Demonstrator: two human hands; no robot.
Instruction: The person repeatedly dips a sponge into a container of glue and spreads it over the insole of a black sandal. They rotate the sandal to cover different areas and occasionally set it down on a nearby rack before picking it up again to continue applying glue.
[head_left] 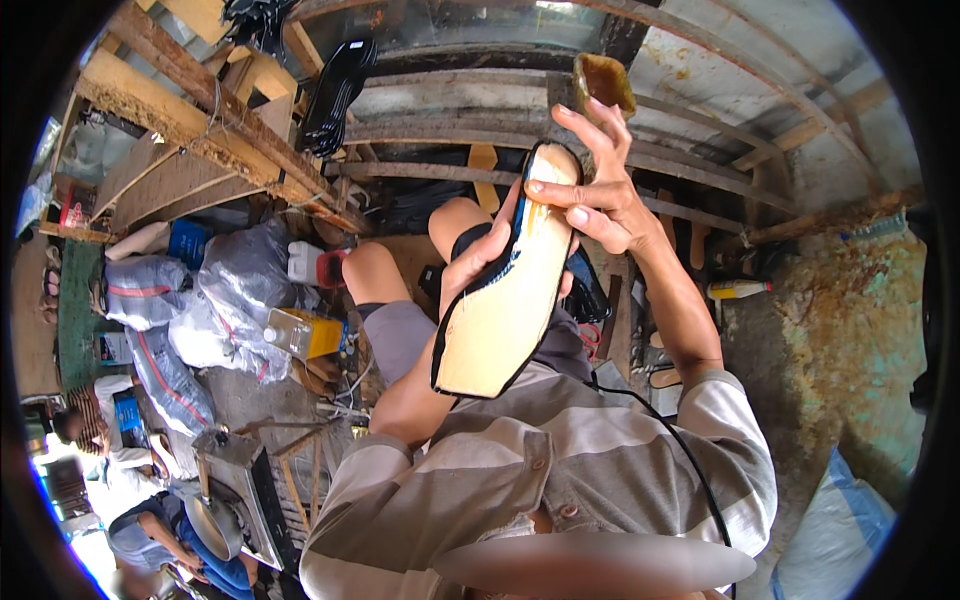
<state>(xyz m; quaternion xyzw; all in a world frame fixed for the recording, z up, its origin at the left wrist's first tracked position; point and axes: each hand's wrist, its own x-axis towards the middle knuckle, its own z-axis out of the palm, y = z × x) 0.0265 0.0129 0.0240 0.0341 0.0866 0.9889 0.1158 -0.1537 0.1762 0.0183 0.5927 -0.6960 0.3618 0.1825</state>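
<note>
A shoe part (500,320) with a tan, board-like underside and a black edge is tilted up in front of my chest. My left hand (478,262) is closed around it from the left and beneath, with fingertips showing at its right edge. A wet, yellowish smear that looks like glue (545,205) lies near its narrow far end. My right hand (608,205) touches that end with the index finger, its other fingers stretched out and apart. Just past those fingertips stands a brown, crusted tub (604,82).
Wooden slats (430,172) form a rack ahead, with black sole-shaped pieces (340,100) hanging at its left. Stuffed plastic bags (235,285) and a yellow jug (318,335) stand at left. A white sack (835,535) lies lower right. Another person (165,535) is at lower left.
</note>
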